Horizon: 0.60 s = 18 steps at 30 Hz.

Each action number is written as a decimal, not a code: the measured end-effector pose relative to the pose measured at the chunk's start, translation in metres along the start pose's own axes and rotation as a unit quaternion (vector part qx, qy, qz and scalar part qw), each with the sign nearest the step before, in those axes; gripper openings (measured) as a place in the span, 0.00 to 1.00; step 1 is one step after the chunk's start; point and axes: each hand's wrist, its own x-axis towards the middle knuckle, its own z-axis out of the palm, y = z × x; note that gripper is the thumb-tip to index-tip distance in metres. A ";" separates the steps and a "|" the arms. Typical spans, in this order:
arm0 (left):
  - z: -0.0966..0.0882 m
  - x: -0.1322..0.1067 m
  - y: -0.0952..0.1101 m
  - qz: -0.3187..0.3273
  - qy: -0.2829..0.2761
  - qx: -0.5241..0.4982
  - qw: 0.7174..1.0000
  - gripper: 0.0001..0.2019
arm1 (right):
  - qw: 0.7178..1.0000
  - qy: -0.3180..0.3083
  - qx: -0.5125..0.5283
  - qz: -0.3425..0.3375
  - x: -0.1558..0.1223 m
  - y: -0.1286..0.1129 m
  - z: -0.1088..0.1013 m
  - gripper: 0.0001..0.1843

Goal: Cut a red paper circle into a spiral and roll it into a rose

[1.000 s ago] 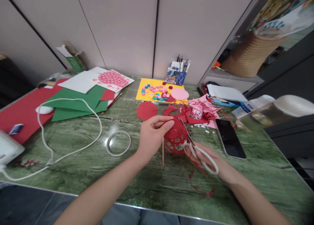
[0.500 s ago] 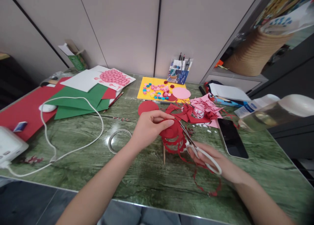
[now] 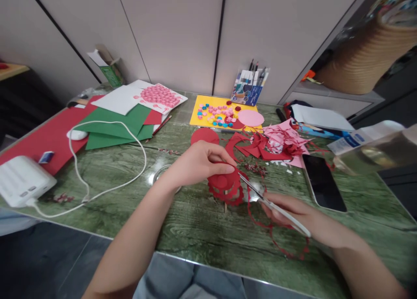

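Observation:
My left hand point(image 3: 198, 162) pinches a red paper cut-out point(image 3: 226, 187) with a scalloped edge, holding it just above the green table point(image 3: 202, 229). My right hand point(image 3: 293, 214) grips white-handled scissors point(image 3: 276, 207), whose blades point up-left into the cut-out's right edge. A thin curly strip of red paper point(image 3: 286, 247) trails from the cut down toward my right wrist. A wooden stick point(image 3: 225, 207) lies partly hidden under the cut-out.
Red and pink paper scraps point(image 3: 273, 144), a red disc point(image 3: 204, 136) and a yellow sheet with coloured beads point(image 3: 221, 114) lie behind. A black phone point(image 3: 322, 181) is at right. Green and red sheets point(image 3: 110, 127), a white cable point(image 3: 107, 160) and a power bank point(image 3: 22, 179) sit at left.
The view has shifted, so everything sits further right. The scissors have cut further round the red cut-out, and the trailing red strip has grown longer and dropped toward my right wrist.

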 end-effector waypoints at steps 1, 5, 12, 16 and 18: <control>-0.001 0.000 -0.001 -0.001 -0.012 0.004 1.000 0.08 | 1.000 -0.001 -0.010 0.004 0.000 -0.001 0.000 0.16; -0.005 -0.002 -0.003 0.010 -0.050 0.014 0.999 0.06 | 0.999 -0.005 -0.049 0.017 -0.002 0.000 -0.001 0.16; -0.008 -0.004 -0.001 0.008 -0.090 0.063 0.994 0.06 | 0.997 0.027 -0.075 0.016 -0.005 0.008 -0.002 0.16; -0.009 -0.003 -0.002 0.007 -0.101 0.080 0.992 0.05 | 0.995 0.020 -0.091 0.025 -0.004 0.006 -0.002 0.15; -0.009 -0.003 -0.002 0.005 -0.103 0.088 0.991 0.05 | 0.995 0.018 -0.098 0.029 -0.004 0.005 -0.003 0.15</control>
